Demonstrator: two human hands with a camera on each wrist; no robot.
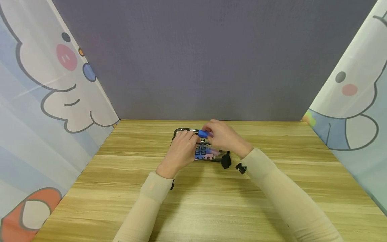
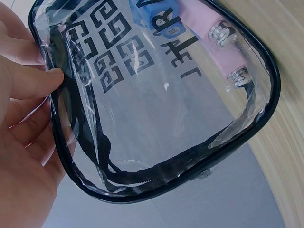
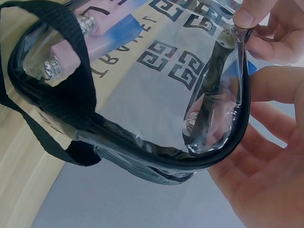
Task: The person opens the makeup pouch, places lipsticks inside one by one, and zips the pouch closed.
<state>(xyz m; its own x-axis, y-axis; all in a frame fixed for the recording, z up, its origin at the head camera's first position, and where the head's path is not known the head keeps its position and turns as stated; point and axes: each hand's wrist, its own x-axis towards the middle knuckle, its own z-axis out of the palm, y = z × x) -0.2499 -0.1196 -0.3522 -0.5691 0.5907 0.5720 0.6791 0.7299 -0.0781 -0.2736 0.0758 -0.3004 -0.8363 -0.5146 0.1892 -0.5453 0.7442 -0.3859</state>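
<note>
A clear plastic pouch [image 1: 207, 158] with black trim, a dark strap and printed letters stands on the wooden table. My left hand [image 1: 182, 146] pinches its upper edge between thumb and fingers. My right hand [image 1: 222, 135] holds a small pink-and-blue bottle [image 3: 216, 116] at the pouch's opening. In the head view only its blue end shows, between the two hands; in the right wrist view its pink part and shiny cap show through the plastic. More pink-and-blue bottles [image 2: 202, 21] with shiny caps lie inside the pouch, along its bottom.
The wooden table [image 1: 121, 188] reaches back to a grey panel [image 1: 205, 60]. Cartoon-printed curtains [image 1: 33, 111] hang along both sides. A black strap loop [image 3: 78, 52] sticks out from the pouch's right end.
</note>
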